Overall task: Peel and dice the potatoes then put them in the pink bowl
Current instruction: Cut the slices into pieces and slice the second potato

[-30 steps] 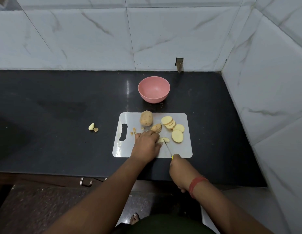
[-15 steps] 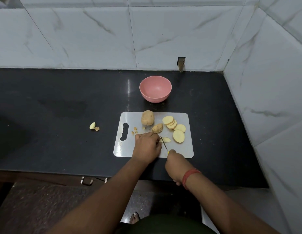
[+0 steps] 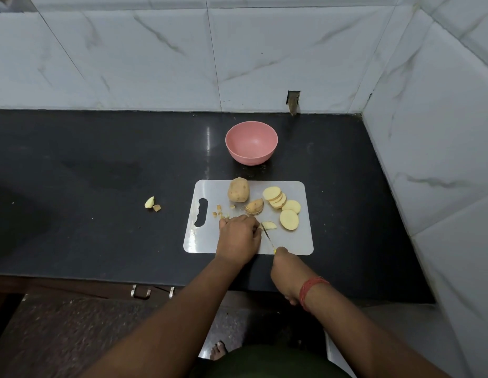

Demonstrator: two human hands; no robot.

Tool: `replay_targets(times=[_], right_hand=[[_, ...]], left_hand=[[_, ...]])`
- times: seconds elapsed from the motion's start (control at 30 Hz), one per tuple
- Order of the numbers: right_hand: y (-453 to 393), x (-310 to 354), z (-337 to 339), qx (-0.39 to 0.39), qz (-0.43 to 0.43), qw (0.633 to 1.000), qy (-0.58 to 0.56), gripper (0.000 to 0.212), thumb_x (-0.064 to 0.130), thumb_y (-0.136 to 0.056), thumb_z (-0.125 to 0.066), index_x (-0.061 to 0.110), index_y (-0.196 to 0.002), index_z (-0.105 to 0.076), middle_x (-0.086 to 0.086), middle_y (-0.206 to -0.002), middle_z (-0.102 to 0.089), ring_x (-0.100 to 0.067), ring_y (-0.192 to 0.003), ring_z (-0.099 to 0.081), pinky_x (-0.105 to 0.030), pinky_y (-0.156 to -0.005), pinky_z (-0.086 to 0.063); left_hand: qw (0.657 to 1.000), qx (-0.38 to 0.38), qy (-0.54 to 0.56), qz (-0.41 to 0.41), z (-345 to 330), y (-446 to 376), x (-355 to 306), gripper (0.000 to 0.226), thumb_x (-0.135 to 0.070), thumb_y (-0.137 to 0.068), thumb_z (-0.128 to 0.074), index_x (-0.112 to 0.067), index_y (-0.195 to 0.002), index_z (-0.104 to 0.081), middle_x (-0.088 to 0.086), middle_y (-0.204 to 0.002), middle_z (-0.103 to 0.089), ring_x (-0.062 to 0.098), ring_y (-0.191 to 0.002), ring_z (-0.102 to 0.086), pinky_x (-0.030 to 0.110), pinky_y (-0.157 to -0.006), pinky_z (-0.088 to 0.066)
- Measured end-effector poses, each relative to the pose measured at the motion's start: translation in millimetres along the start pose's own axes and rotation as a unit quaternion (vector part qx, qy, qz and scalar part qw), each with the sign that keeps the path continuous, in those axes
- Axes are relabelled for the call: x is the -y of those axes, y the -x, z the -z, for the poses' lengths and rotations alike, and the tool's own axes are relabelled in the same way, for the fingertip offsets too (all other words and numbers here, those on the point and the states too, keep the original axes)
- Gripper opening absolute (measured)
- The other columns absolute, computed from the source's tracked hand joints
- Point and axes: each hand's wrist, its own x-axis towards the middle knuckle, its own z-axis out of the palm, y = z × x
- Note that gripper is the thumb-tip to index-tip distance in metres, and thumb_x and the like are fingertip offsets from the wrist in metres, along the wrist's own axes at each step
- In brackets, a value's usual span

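A white cutting board [image 3: 300, 241] lies on the black counter. On it are a whole unpeeled potato [image 3: 238, 190], a potato end with skin [image 3: 254, 206], several round slices [image 3: 281, 205], a half slice [image 3: 269, 225] and small diced bits [image 3: 220, 211]. My left hand [image 3: 238, 238] presses down on a piece hidden under its fingers. My right hand [image 3: 288, 271] grips a knife [image 3: 268, 236] with a yellow handle, its blade right beside my left fingers. The empty pink bowl [image 3: 251, 142] stands behind the board.
Two potato scraps [image 3: 152, 203] lie on the counter left of the board. Tiled walls close the back and the right side. The counter's front edge runs just below the board, with a drawer handle [image 3: 140, 291] under it.
My right hand slid the knife forward and left toward my left fingers, then drew it slightly back. My left hand has stayed in place on the board.
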Motion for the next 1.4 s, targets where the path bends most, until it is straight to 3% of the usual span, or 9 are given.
replay_targets(times=[0.07,0.2,0.33,0.43,0.57,0.73,1.0,1.17,1.4], right_hand=[[6.1,-5.6,1.4,0.011,0.006,1.0,0.016,0.009,0.011,-0.097,-0.039,0.013,-0.103,-0.032,0.001,-0.074,-0.034,-0.01,-0.059,-0.033,-0.027,-0.071,-0.042],[23.4,-14.9,6.7,0.027,0.02,0.999,0.002,0.004,0.011,-0.098,-0.036,0.013,-0.102,-0.034,0.001,-0.072,-0.038,-0.011,-0.057,-0.038,-0.022,-0.052,-0.036],[28.2,-17.4,25.5,-0.043,0.008,0.997,-0.068,0.01,0.018,-0.1,-0.031,0.011,-0.101,-0.038,-0.005,-0.078,-0.049,-0.014,-0.056,-0.045,-0.023,-0.049,-0.039],[29.9,-14.5,39.5,-0.075,0.001,0.987,-0.144,0.018,0.022,-0.1,-0.03,0.011,-0.101,-0.044,-0.014,-0.086,-0.06,-0.023,-0.044,-0.052,-0.026,-0.04,-0.042],[34.0,-9.8,44.1,-0.093,0.006,0.98,-0.174,0.018,0.024,-0.099,-0.031,0.013,-0.102,-0.045,-0.016,-0.088,-0.059,-0.025,-0.045,-0.052,-0.027,-0.038,-0.043],[34.7,-9.1,42.1,-0.093,0.012,0.983,-0.158,0.018,0.024,-0.1,-0.031,0.014,-0.107,-0.044,-0.013,-0.089,-0.058,-0.024,-0.047,-0.053,-0.025,-0.037,-0.042],[32.8,-9.8,42.2,-0.081,0.011,0.99,-0.119,0.019,0.025,-0.102,-0.03,0.014,-0.108,-0.044,-0.012,-0.089,-0.059,-0.023,-0.047,-0.053,-0.027,-0.04,-0.046],[30.5,-8.1,40.5,-0.074,0.02,0.989,-0.127,0.02,0.025,-0.101,-0.03,0.014,-0.109,-0.044,-0.012,-0.088,-0.057,-0.022,-0.047,-0.051,-0.025,-0.039,-0.043],[28.0,-5.3,37.0,-0.069,0.026,0.989,-0.129,0.019,0.028,-0.101,-0.031,0.015,-0.109,-0.044,-0.012,-0.087,-0.057,-0.022,-0.046,-0.051,-0.026,-0.039,-0.046]], left_hand=[[1.0,-0.001,-0.001,0.001,-1.2,-0.5,0.6,0.015,-0.033,-0.096,-0.057,-0.022,-0.092,-0.066,-0.006,-0.091,-0.066,0.02,-0.09,-0.059,0.04,-0.092,-0.034],[0.999,-0.012,-0.029,-0.009,0.4,0.0,-1.7,0.013,-0.031,-0.095,-0.055,-0.021,-0.092,-0.063,-0.004,-0.092,-0.065,0.022,-0.09,-0.058,0.04,-0.088,-0.035],[0.995,-0.049,-0.09,-0.008,0.1,4.9,-6.0,0.024,-0.021,-0.085,-0.061,-0.019,-0.109,-0.062,0.001,-0.097,-0.06,0.026,-0.089,-0.053,0.041,-0.08,-0.035],[0.984,-0.085,-0.135,-0.08,-3.3,3.6,-12.2,0.031,-0.014,-0.077,-0.064,-0.018,-0.109,-0.063,0.004,-0.102,-0.058,0.026,-0.088,-0.05,0.041,-0.075,-0.037],[0.972,-0.078,-0.145,-0.169,-8.7,-3.8,-24.8,0.015,-0.025,-0.087,-0.062,-0.02,-0.101,-0.064,0.002,-0.105,-0.061,0.026,-0.095,-0.051,0.044,-0.081,-0.04],[0.975,-0.054,-0.165,-0.141,-9.3,-13.1,-23.5,0.009,-0.027,-0.09,-0.063,-0.02,-0.091,-0.068,0.002,-0.101,-0.063,0.027,-0.094,-0.052,0.046,-0.083,-0.04],[0.973,-0.098,-0.174,-0.114,-1.1,-9.7,27.4,0.01,-0.014,-0.084,-0.068,-0.016,-0.09,-0.06,0.004,-0.097,-0.057,0.029,-0.084,-0.05,0.045,-0.079,-0.036],[0.976,-0.12,-0.152,-0.098,7.9,-13.0,24.0,0.016,-0.025,-0.09,-0.065,-0.015,-0.102,-0.062,0.004,-0.102,-0.058,0.027,-0.084,-0.049,0.042,-0.077,-0.032],[0.98,-0.018,-0.184,-0.078,25.8,-36.3,-7.5,0.042,-0.023,-0.1,-0.047,-0.02,-0.142,-0.048,0.001,-0.135,-0.055,0.025,-0.118,-0.046,0.039,-0.095,-0.033]])
